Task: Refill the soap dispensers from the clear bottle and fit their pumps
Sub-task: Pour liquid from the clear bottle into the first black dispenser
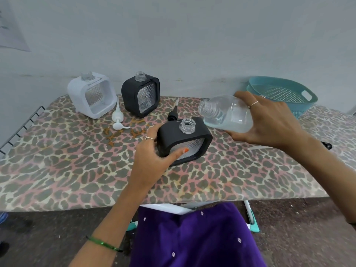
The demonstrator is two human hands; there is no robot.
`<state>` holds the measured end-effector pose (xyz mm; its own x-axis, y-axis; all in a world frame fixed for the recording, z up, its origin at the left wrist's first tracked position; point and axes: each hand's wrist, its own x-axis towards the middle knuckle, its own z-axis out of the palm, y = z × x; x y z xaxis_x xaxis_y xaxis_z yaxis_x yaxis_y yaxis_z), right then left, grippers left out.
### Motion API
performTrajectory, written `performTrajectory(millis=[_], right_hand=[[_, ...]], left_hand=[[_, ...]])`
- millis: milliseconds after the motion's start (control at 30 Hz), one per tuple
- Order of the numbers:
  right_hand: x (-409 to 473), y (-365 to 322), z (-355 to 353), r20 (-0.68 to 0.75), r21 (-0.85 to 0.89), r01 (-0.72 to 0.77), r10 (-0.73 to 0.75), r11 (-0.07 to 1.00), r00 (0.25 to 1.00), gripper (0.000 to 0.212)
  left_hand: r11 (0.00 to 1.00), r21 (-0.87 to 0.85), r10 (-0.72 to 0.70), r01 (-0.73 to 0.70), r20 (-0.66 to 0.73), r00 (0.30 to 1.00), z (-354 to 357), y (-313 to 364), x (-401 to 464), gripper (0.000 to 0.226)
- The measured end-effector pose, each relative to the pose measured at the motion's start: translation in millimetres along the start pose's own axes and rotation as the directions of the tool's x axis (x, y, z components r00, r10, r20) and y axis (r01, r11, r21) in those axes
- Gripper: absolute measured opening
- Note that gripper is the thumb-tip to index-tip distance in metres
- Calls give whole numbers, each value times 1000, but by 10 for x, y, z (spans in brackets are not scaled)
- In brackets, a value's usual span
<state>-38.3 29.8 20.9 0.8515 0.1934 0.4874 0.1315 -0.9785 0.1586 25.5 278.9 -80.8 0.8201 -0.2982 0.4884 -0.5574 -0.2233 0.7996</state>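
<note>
Leopard-print cloth covers the surface [77, 170], and everything for the refill sits on it. Far right stands a teal perforated basket [279, 93]. At the back a white dispenser [92, 95] and a black dispenser [141, 94] wait open-necked, with a white pump [117, 118] lying between them.

Nearest, a second black dispenser [185, 140] stands by the middle of the surface, its clear threaded neck uncapped; the left hand [154, 153] grips its side, thumb on the patterned front window. A black pump [172, 114] lies just behind it.

The right hand [269, 122] is wrapped round the clear bottle [227, 114], tipped almost level, mouth just above and right of the dispenser's neck, liquid pooled low in its belly. No stream shows yet.

Pouring well likely means bringing the mouth directly over the narrow neck first, then tilting slowly for a thin stream, with the left hand keeping the dispenser upright and steady. Stopping short of the threads leaves room for the pump tube.
</note>
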Motion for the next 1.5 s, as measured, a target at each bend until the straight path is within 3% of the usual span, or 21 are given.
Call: performTrajectory(millis=[1500], right_hand=[[121, 0, -175, 87, -122, 124, -114, 985, 990, 80]], left_hand=[[1000, 14, 4, -4, -18, 1000, 4, 16, 17, 68]])
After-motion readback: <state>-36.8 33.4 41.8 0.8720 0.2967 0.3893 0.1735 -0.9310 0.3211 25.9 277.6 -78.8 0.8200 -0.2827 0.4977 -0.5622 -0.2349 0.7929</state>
